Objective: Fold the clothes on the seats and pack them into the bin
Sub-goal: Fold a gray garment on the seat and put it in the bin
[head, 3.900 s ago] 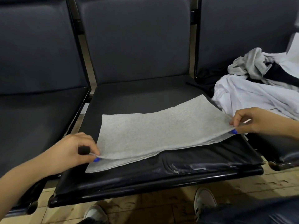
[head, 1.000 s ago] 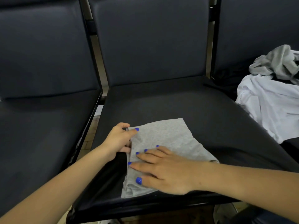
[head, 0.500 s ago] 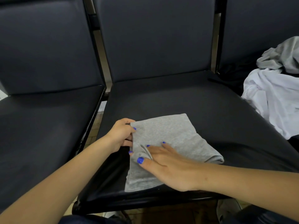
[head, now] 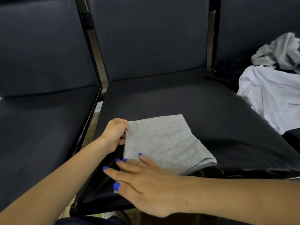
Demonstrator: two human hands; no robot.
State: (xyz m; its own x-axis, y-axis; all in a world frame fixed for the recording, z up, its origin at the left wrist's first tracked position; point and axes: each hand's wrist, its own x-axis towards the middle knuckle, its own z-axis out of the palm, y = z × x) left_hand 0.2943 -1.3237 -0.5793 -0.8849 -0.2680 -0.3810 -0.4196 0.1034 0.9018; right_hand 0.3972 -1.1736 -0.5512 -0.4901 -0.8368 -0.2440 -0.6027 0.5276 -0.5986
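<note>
Left hand grips the left edge of a folded grey cloth on the middle seat; right hand lies flat on its near corner, fingers straight. Folding looks finished. Next: lift it to the bin, which is out of view.

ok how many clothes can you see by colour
grey: 2, the folded grey garment on the middle seat and a crumpled grey garment in the pile
white: 1, the white garment
black: 1, a black garment, mostly hidden by the pile
total: 4
</note>
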